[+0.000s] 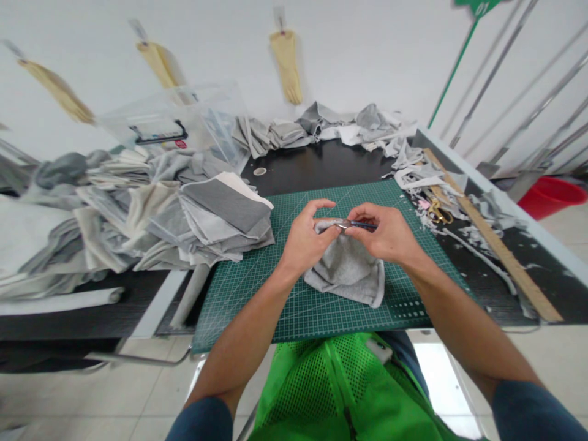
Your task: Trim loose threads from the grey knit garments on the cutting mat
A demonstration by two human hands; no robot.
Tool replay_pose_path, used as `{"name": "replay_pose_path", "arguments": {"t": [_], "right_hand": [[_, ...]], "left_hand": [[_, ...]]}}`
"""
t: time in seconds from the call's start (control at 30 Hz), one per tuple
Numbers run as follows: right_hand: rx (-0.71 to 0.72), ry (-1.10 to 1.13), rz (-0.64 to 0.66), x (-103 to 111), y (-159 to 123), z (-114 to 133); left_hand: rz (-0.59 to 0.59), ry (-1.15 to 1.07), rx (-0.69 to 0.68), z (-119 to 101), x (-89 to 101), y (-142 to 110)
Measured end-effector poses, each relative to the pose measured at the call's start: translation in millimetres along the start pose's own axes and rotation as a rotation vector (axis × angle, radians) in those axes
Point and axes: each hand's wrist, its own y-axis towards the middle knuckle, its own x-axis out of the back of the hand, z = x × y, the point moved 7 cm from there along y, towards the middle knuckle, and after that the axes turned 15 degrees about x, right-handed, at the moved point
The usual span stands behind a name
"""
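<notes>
A piece of light grey cloth (351, 266) hangs from my fingers over the green cutting mat (248, 294), its lower hem spread toward me. My left hand (307, 236) pinches the cloth's upper edge between thumb and fingers. In my right hand (383, 231) is a small dark-handled metal tool (362, 225), its shiny tip at the cloth's edge close to my left thumb. Whether it is a pair of snips or another tool I cannot tell, since my fingers cover much of it.
Grey and white cloth pieces (225, 214) are heaped at left, before a clear plastic box (160, 116). More scraps (321, 125) line the back. At right lie gold-handled scissors (438, 212), a long wooden ruler (496, 239) and trimmings. A tape roll (260, 171) sits behind the mat.
</notes>
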Motion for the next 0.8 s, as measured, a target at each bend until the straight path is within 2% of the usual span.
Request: {"name": "replay_pose_path", "arguments": {"t": [0.33,0.8], "right_hand": [[0.016,-0.041,-0.029,-2.1,-1.6,-3.2],[0.047,-0.123,-0.035,-1.2,-1.7,3.5]], "left_hand": [[0.022,-0.054,0.030,-1.8,0.8,-0.1],[-0.018,-0.011,0.027,-1.4,2.8,0.1]]}}
